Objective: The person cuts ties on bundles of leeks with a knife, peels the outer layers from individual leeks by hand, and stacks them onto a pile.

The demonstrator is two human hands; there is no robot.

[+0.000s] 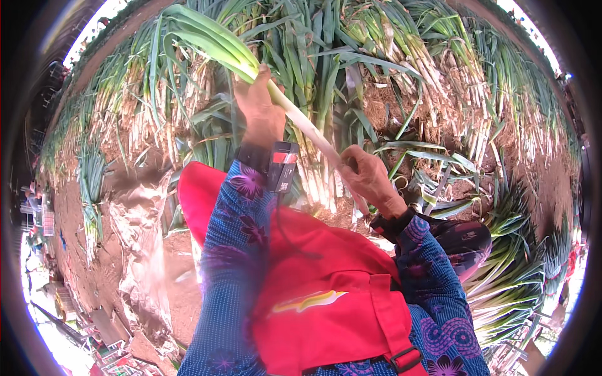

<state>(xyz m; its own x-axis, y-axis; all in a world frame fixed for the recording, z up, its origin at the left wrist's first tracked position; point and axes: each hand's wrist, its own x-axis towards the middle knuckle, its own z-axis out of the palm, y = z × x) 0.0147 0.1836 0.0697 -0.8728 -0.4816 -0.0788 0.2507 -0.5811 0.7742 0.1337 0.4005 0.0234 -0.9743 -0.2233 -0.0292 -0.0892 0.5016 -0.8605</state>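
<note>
A long leek (302,123) with a white shaft and bright green leaves slants across the space before me, leaf end to the upper left. My left hand (260,108) is closed round it where white turns to green. Lower down, my right hand (369,177) is closed at the pale root end, thumb and forefinger bent together against the shaft. The tip below that hand is partly hidden by its fingers. Just behind the held leek lies a bunch of leeks (318,172), white ends toward me.
Rows of leeks with roots (433,81) spread across the far side. Another heap (511,282) lies at my right. Loose leaf strips (442,182) litter the soil beside my right hand. A crumpled pale sheet (141,244) lies at left. My red apron (332,301) covers my lap.
</note>
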